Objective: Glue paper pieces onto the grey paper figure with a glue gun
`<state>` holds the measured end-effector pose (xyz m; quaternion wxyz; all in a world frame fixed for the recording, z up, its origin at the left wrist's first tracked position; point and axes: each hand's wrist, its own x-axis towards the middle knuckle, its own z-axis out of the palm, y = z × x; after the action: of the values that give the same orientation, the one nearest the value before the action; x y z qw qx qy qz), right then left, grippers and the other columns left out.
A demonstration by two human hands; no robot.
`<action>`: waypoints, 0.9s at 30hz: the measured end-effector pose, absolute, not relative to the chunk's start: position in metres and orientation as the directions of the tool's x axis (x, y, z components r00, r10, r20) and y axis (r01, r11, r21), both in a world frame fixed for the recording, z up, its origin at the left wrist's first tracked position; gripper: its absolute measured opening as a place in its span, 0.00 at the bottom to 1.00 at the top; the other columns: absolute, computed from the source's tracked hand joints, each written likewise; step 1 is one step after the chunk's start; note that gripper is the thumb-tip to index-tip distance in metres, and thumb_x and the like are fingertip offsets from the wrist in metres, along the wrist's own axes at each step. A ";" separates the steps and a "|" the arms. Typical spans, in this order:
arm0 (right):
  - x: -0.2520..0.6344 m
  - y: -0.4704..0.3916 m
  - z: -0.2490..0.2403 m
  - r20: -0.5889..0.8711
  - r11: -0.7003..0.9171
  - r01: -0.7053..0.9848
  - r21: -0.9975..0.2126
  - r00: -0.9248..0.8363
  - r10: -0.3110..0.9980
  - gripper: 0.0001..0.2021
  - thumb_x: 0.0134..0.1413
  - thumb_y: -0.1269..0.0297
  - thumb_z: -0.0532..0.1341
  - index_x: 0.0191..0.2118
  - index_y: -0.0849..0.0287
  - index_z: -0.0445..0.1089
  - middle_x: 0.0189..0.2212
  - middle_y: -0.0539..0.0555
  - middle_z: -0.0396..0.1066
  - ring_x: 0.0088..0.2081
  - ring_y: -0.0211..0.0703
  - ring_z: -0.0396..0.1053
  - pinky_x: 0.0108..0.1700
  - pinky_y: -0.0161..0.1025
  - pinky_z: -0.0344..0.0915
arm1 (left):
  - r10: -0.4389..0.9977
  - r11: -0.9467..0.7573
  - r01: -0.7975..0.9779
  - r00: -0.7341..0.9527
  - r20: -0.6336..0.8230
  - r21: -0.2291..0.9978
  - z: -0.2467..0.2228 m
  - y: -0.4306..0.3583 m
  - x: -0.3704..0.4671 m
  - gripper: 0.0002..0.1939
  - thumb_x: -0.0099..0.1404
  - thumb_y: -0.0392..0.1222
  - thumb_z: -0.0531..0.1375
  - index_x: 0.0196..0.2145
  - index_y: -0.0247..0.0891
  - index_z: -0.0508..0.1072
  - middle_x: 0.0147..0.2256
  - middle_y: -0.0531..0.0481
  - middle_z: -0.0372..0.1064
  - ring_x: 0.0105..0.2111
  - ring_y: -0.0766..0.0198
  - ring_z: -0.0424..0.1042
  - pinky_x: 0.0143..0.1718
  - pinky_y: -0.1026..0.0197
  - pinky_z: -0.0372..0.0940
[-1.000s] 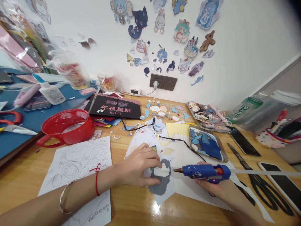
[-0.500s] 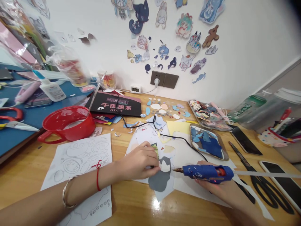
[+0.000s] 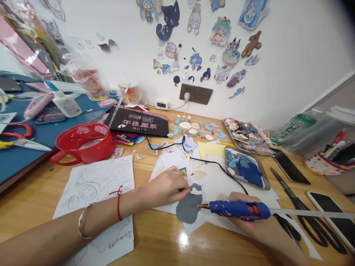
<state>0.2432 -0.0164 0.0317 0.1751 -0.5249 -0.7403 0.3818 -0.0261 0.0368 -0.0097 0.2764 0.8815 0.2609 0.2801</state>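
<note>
My right hand (image 3: 246, 218) is wrapped round a blue hot glue gun (image 3: 235, 210) with a glue stick out of its back. The nozzle points left and is over the right edge of a grey paper cutout (image 3: 190, 207); I cannot tell whether it touches. My left hand (image 3: 168, 188) is closed in a pinch at the top of the grey cutout, at the edge of a small white paper cutout (image 3: 197, 190), which shows as a narrow strip and looks tilted. The left fingertips are partly hidden.
A sheet of pencil drawings (image 3: 100, 184) lies under my left forearm, with a red mug (image 3: 83, 144) behind it. The gun's black cord (image 3: 215, 162) crosses the papers. At right are a tray of blue scraps (image 3: 246, 168), black scissors (image 3: 302, 210) and phones (image 3: 291, 166).
The glue gun has moved slightly left and down, its nozzle now over the grey cutout. Less of the white cutout shows beside my left fingers. The whole view has shifted slightly.
</note>
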 end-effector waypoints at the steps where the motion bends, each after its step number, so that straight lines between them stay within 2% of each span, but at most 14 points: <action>1: 0.243 -0.017 0.032 -0.134 0.153 0.636 -0.756 -0.380 0.915 0.11 0.51 0.57 0.60 0.26 0.59 0.68 0.23 0.51 0.67 0.26 0.42 0.62 0.27 0.38 0.58 | 0.666 -0.641 0.295 0.673 0.322 0.709 -0.009 0.037 -0.026 0.09 0.64 0.38 0.55 0.30 0.36 0.73 0.29 0.48 0.73 0.32 0.63 0.68 0.44 0.58 0.57; 3: 0.242 -0.017 0.032 -0.110 0.146 0.626 -0.766 -0.351 0.930 0.11 0.51 0.56 0.59 0.25 0.58 0.68 0.23 0.51 0.67 0.26 0.42 0.62 0.27 0.38 0.58 | 0.790 -0.442 0.274 0.571 0.225 0.854 -0.008 0.037 -0.026 0.08 0.62 0.40 0.57 0.28 0.37 0.73 0.29 0.49 0.72 0.33 0.62 0.68 0.43 0.59 0.57; 5: 0.241 -0.018 0.032 -0.081 0.140 0.625 -0.768 -0.312 0.947 0.12 0.50 0.54 0.59 0.25 0.58 0.67 0.22 0.51 0.65 0.25 0.42 0.61 0.26 0.38 0.58 | 0.878 -0.255 0.250 0.465 0.115 0.934 -0.006 0.039 -0.025 0.09 0.61 0.43 0.57 0.27 0.37 0.72 0.28 0.50 0.71 0.32 0.62 0.67 0.36 0.61 0.59; 8: 0.238 -0.016 0.032 -0.007 0.126 0.629 -0.767 -0.205 0.979 0.13 0.48 0.52 0.60 0.23 0.56 0.64 0.20 0.49 0.63 0.25 0.43 0.62 0.27 0.39 0.61 | 0.915 -0.084 0.202 0.403 -0.005 0.976 -0.004 0.042 -0.023 0.13 0.62 0.47 0.56 0.26 0.36 0.70 0.24 0.52 0.69 0.25 0.66 0.66 0.26 0.65 0.58; 12: 0.228 -0.009 0.037 0.070 0.112 0.635 -0.764 -0.090 0.993 0.10 0.46 0.53 0.61 0.24 0.53 0.65 0.18 0.48 0.63 0.25 0.46 0.64 0.30 0.42 0.64 | 0.902 0.114 0.096 0.408 -0.143 0.989 -0.003 0.044 -0.019 0.14 0.59 0.50 0.58 0.25 0.36 0.69 0.21 0.53 0.70 0.23 0.66 0.70 0.27 0.65 0.61; 18: 0.211 0.003 0.044 0.044 0.174 0.656 -0.734 -0.210 0.977 0.09 0.48 0.60 0.58 0.22 0.53 0.60 0.18 0.47 0.62 0.22 0.42 0.61 0.23 0.38 0.60 | 0.873 0.243 -0.024 0.441 -0.208 0.970 -0.004 0.043 -0.019 0.16 0.56 0.52 0.61 0.24 0.35 0.69 0.22 0.51 0.73 0.26 0.63 0.75 0.32 0.63 0.65; 22: 0.208 0.005 0.042 0.053 0.212 0.681 -0.701 -0.246 0.968 0.05 0.46 0.65 0.58 0.23 0.54 0.62 0.20 0.47 0.63 0.24 0.43 0.62 0.25 0.38 0.59 | 0.864 0.261 -0.068 0.461 -0.202 0.963 -0.002 0.042 -0.020 0.17 0.55 0.53 0.62 0.24 0.35 0.70 0.22 0.50 0.74 0.25 0.64 0.74 0.33 0.63 0.65; 27: 0.209 0.005 0.037 0.047 0.219 0.721 -0.657 -0.251 0.967 0.04 0.47 0.66 0.57 0.24 0.56 0.63 0.21 0.48 0.64 0.25 0.43 0.63 0.26 0.38 0.58 | 0.862 0.273 -0.094 0.466 -0.200 0.958 -0.001 0.041 -0.020 0.19 0.54 0.55 0.62 0.24 0.34 0.71 0.23 0.49 0.75 0.25 0.64 0.74 0.33 0.63 0.65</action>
<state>0.2090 0.0055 0.0374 0.2322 -0.5662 -0.7454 0.2643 -0.0199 0.0407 -0.0013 0.6976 0.4965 0.3868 0.3424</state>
